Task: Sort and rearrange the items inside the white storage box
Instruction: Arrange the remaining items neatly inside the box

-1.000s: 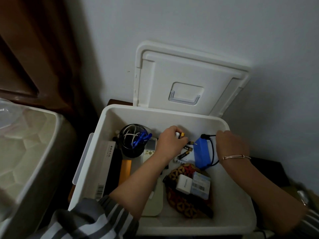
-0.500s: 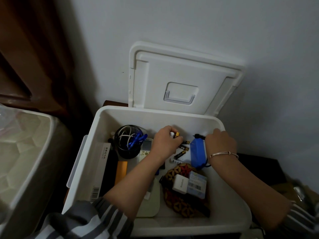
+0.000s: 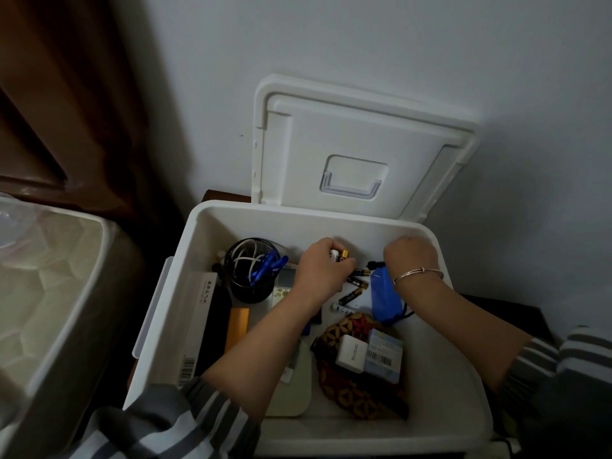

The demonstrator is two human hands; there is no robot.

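Observation:
Both arms reach into the white storage box [image 3: 172,286]. My left hand [image 3: 323,268] grips a few small batteries [image 3: 339,254] near the back wall. Several loose batteries [image 3: 356,282] lie on the floor just right of it. My right hand [image 3: 410,256], with a bangle on the wrist, is curled at the top of a blue pouch [image 3: 384,298] with a black cord; its fingers are hidden. A black mesh cup [image 3: 246,276] holds white cable and blue clips. A patterned pouch [image 3: 351,385] carries a white charger [image 3: 351,354] and a pale blue box [image 3: 384,359].
The box lid [image 3: 361,147] leans open against the wall behind. A long white carton [image 3: 198,329], a black item, an orange bar [image 3: 236,327] and a remote [image 3: 284,284] lie along the box's left side. A pale bin [image 3: 49,293] stands to the left.
The view has shifted slightly. Both hands stay at the back of the box, the left still gripping batteries, the right a little further back over the blue pouch.

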